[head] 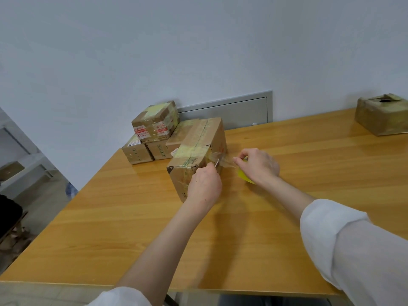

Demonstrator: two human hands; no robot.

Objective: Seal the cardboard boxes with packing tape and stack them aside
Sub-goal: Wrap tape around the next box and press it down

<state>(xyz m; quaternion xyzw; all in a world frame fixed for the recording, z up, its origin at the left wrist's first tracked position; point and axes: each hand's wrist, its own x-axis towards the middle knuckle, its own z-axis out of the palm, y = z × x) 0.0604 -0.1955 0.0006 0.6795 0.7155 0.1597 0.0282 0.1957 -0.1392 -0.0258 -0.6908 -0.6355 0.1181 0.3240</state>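
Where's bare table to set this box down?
Bare wood lies between the big box and the lone box far right, and across the table's near half. Crowded: the back-left corner, stacked boxes beside the big box, and its right side, where the left hand's blade meets tape from the right hand's roll.

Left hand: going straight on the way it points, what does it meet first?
Probably the clear tape strip stretched from the box to the yellow roll in the right hand. The small metal tool held by the left hand sits right at it. Depth is unclear.
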